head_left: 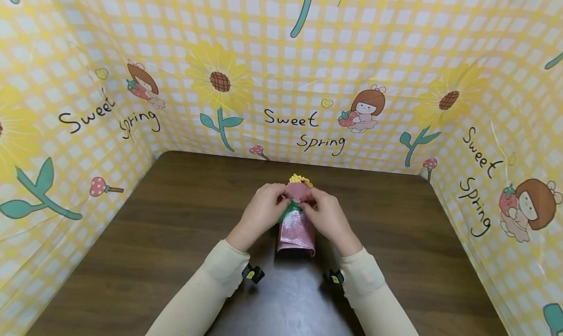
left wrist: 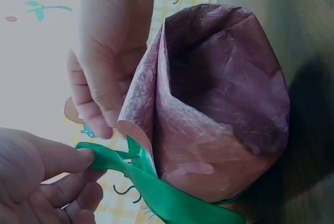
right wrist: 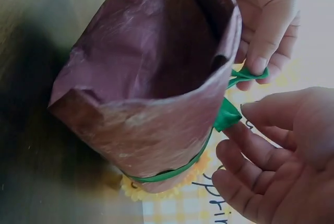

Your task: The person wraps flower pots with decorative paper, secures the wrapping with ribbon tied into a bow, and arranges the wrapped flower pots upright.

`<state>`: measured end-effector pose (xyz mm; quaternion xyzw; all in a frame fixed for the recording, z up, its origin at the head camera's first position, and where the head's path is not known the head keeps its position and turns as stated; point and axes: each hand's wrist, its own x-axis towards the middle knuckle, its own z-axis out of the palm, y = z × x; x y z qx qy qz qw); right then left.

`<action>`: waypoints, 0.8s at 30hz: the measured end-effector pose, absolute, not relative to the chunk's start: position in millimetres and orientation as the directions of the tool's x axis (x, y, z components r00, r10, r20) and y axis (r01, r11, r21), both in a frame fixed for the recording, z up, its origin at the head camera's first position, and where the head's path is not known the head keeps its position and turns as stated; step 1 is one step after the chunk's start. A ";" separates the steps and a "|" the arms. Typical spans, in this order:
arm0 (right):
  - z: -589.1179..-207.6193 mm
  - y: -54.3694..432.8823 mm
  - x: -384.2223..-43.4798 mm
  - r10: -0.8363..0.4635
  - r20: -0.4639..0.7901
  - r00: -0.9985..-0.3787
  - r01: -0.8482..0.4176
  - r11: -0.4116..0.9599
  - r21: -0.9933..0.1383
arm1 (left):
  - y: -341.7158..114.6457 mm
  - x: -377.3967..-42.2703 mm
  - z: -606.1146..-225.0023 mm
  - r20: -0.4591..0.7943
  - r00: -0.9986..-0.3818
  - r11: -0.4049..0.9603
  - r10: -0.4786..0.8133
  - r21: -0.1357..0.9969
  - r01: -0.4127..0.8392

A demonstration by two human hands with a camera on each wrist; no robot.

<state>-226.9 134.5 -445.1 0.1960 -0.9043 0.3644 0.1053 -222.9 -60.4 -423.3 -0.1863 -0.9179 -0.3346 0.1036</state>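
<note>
Lying on the table is a bouquet wrapped in pinkish-purple paper [head_left: 298, 234], its yellow flower [head_left: 299, 179] showing at the far end. A green ribbon [left wrist: 177, 203] circles the narrow part of the wrap. My left hand [head_left: 263, 208] pinches a folded length of ribbon between thumb and forefinger, clearest in the left wrist view. At the other side, my right hand [right wrist: 284, 151] has its thumb and forefinger on the ribbon's short end [right wrist: 227, 115], other fingers loosely bent. The paper's wide end [right wrist: 141, 41] gapes towards the wrist cameras.
The dark brown wooden table [head_left: 184, 194] extends around both hands. A yellow-checked cloth [head_left: 272, 72] printed with flowers and "Sweet Spring" stands along its back and sides. Black wrist-worn cameras [head_left: 253, 273] stick out near the cuffs of both pale sleeves [head_left: 211, 277].
</note>
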 end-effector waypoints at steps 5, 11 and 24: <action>-441.4 132.0 -225.5 -0.295 0.420 -0.858 -0.511 0.559 -0.653 | -58.9 -222.7 -423.8 0.302 -0.918 0.680 0.256 0.618 0.393; -441.6 128.1 -223.8 -0.314 0.447 -0.838 -0.544 0.556 -0.629 | -56.3 -221.2 -424.6 0.283 -0.922 0.668 0.265 0.636 0.387; -444.4 129.5 -223.1 -0.245 0.467 -0.850 -0.509 0.609 -0.608 | -77.7 -237.1 -436.9 0.111 -0.954 0.765 0.277 0.575 0.289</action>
